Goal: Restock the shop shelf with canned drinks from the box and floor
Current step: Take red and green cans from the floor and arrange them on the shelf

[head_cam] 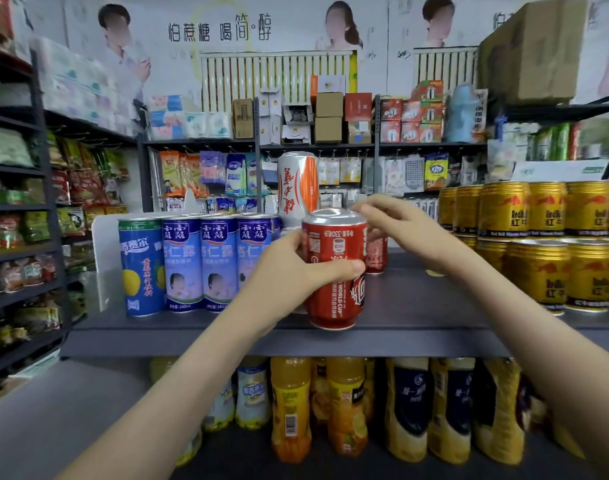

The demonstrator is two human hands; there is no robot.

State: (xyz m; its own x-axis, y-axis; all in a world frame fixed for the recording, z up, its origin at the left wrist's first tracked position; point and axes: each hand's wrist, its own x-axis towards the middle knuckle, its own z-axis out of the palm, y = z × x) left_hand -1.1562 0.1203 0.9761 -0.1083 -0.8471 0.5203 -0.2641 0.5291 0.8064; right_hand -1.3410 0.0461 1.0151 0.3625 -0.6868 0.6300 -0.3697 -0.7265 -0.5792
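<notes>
My left hand (292, 268) grips a red cola can (334, 299) by its side, upright, at the front of the grey shelf (417, 306). My right hand (400, 226) hovers just right of the can's top with relaxed fingers and holds nothing. Behind it another red can (376, 252) stands on the shelf. An orange-and-white can (298, 187) stands stacked higher at the back, on something hidden by the cola can.
Blue tall cans (199, 265) line the shelf's left side beside a white divider (104, 251). Gold energy-drink cans (545, 244) are stacked two high on the right. Bottled juices (344, 407) fill the shelf below. Snack racks stand at the left and behind.
</notes>
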